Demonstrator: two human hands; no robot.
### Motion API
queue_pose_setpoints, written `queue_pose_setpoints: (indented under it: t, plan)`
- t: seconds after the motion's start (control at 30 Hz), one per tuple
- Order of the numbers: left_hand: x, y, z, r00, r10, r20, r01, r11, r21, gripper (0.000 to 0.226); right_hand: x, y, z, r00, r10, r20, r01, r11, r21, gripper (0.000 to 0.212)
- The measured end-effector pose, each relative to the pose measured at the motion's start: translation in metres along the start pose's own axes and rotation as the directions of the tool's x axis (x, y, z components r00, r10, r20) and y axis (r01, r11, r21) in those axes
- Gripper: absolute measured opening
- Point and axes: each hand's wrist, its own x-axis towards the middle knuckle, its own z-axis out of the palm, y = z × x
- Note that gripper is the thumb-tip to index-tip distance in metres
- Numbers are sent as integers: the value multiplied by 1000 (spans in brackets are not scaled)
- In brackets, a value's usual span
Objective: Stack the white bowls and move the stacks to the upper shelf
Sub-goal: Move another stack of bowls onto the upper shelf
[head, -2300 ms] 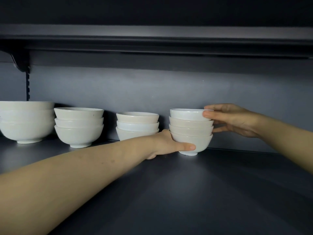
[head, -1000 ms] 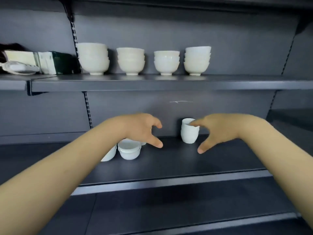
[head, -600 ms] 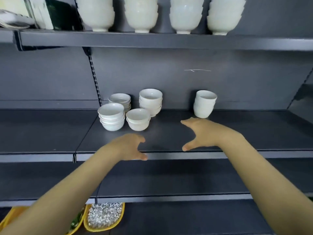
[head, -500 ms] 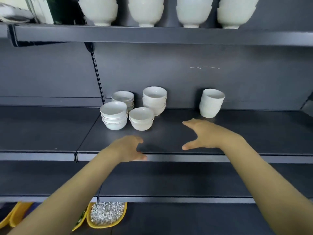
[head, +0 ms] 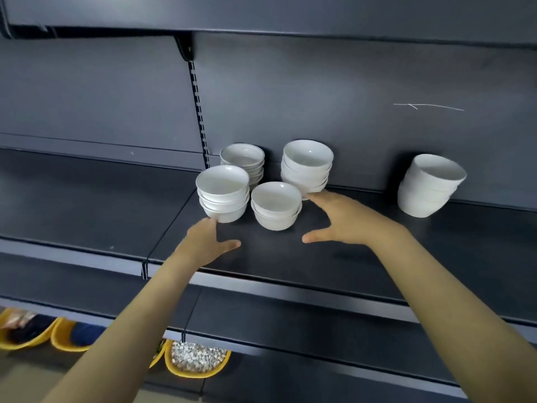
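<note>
On the dark shelf stand five stacks of white bowls; the rear-left stack is half hidden behind the front-left stack; the upper shelf is cut off at the top; left hand and right hand, spread wide and holding nothing, flank the low front stack; whether fingertips touch bowls is unclear; below, a yellow tray holds pale pellets.

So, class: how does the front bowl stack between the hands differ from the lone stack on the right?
The front stack is shorter, among three other stacks; the lone stack is taller, apart by the back wall. Both are white bowls on one shelf.
</note>
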Motion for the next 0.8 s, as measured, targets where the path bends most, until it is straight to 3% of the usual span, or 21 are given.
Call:
queue_pose_setpoints:
  t: [0.07,0.13,0.2,0.3,0.47,0.57,0.8]
  plan:
    - [19,-15,-1,998,-35,-47,33,998,-45,77,18,-7,4,1000,20,-8,-20,1000,15,98]
    - [37,-28,-3,994,-48,-103,38,995,-96,95,34,-14,10,999,36,-35,-36,999,15,98]
    - [51,-36,-8,992,-45,-118,17,972,-233,116,47,-23,17,996,59,-65,-57,998,36,98]
    - [68,-48,-15,993,70,-97,-108,876,-470,135,62,-37,28,987,126,-99,-113,985,131,98]
    - [80,-59,-22,964,256,-66,-250,807,-535,96,84,-60,43,971,174,-165,-141,971,195,102]
    - [83,-66,-24,949,308,-69,-291,769,-569,95,88,-71,53,956,225,-189,-178,954,240,100]
    - [78,-96,-37,906,412,98,-275,748,-604,103,86,-102,66,935,262,-240,-187,938,293,97]
